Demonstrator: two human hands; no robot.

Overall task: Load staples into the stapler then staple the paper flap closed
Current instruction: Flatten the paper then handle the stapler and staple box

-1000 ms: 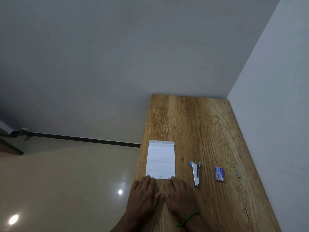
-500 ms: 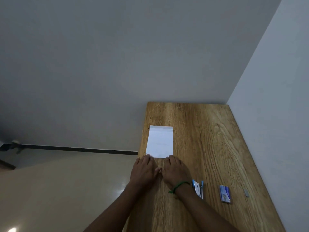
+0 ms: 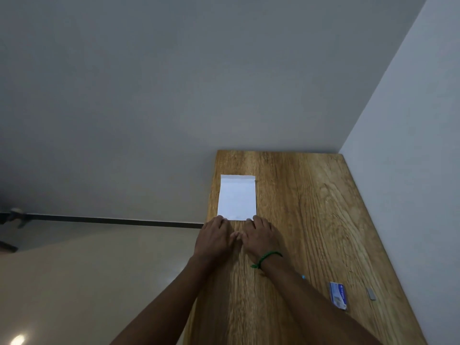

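A white paper envelope (image 3: pixel 237 198) lies flat on the wooden table (image 3: pixel 311 207), its folded flap at the far end. My left hand (image 3: pixel 216 239) and my right hand (image 3: pixel 261 237) rest palm down side by side, fingertips touching the envelope's near edge, holding nothing. The right wrist wears a green band. The stapler is almost hidden under my right forearm; only a blue tip (image 3: pixel 303 277) shows. A small blue staple box (image 3: pixel 338 295) lies to the right, and a loose strip of staples (image 3: pixel 371 294) beyond it.
The table runs along a white wall (image 3: pixel 410 145) on the right and meets a grey wall at the far end. Its left edge drops to a glossy beige floor (image 3: pixel 87 282).
Both hands have slid the envelope farther away along the table. My arms now stretch out, and the right forearm covers the stapler that was in plain view before.
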